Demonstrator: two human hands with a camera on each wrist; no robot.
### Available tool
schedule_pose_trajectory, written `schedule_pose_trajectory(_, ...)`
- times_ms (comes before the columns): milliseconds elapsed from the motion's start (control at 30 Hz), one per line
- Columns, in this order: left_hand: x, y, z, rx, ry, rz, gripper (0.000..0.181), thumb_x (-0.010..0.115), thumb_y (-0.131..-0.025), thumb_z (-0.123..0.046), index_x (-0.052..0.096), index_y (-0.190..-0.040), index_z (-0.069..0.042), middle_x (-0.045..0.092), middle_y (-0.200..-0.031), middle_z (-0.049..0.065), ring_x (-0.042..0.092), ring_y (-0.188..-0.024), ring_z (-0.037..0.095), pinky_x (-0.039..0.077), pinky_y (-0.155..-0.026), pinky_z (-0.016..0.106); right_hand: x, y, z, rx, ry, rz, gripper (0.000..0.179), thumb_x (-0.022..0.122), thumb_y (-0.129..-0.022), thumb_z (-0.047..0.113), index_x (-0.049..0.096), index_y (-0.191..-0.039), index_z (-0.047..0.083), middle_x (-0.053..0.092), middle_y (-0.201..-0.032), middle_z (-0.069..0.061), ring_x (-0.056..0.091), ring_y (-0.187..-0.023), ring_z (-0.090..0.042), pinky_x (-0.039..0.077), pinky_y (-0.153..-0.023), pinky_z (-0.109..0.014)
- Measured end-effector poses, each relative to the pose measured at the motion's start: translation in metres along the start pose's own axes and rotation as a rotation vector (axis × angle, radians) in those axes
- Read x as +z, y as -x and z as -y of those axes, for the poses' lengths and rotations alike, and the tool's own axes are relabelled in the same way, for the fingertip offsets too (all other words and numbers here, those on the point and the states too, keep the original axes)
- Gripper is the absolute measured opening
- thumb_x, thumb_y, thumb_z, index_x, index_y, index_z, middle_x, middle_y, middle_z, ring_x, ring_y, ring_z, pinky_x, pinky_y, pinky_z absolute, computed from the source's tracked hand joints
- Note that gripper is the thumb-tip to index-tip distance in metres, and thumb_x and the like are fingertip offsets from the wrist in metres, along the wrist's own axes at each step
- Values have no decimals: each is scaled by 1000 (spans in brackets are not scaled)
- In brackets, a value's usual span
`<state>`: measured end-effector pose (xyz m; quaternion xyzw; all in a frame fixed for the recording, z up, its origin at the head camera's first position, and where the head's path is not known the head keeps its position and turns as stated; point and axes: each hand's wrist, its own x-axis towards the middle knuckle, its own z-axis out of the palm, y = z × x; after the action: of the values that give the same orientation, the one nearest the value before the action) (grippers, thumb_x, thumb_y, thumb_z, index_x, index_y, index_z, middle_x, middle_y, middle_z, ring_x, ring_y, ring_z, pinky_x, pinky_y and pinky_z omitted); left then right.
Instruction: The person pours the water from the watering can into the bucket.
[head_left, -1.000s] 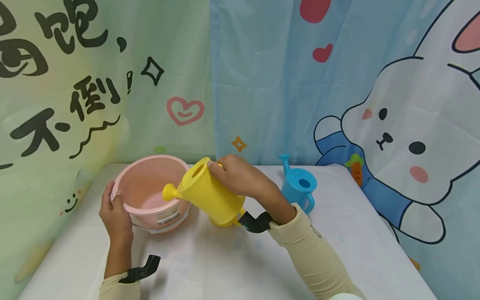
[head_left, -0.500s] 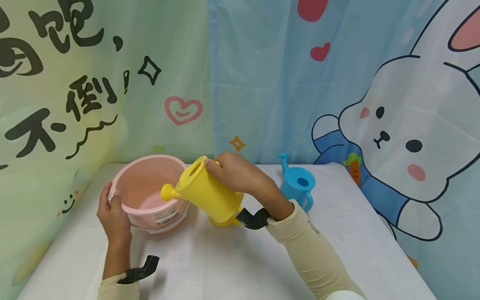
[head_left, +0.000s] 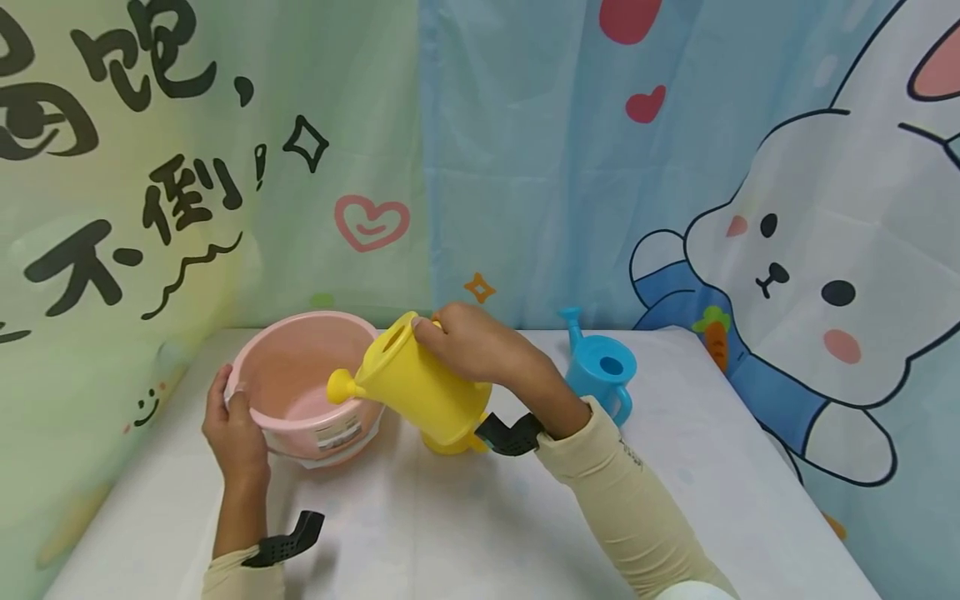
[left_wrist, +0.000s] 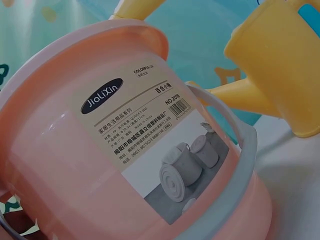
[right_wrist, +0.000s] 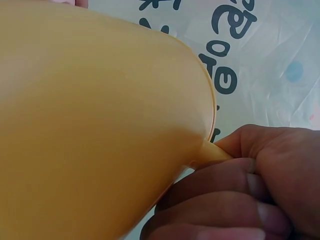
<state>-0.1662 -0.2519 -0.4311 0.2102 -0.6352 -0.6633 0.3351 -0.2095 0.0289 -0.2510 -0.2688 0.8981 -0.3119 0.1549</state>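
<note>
L hand far L, fingers pinching near-L rim of pink bucket on white table. Just R of it: yellow watering can, tipped, spout pointing L over bucket's near-R rim; long axis slants upper L to lower R. R hand's fingers curl round its handle; forearm hides bit of blue watering can, upright, spout to back. Curtain behind, w/ rabbit print far R.
</note>
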Motion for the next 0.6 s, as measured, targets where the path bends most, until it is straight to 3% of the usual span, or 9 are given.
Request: schedule_pose_trajectory(600,1,0,0,4,4,0,46,39,-102,-21,43,-147,-11,36,-153,3,34,-139,17,33,-111,31,0,-3,5,44,13,3,45,36,-105,35,61,-87,2,61,-76,-9,60,-65,-21,54,-59,-28)
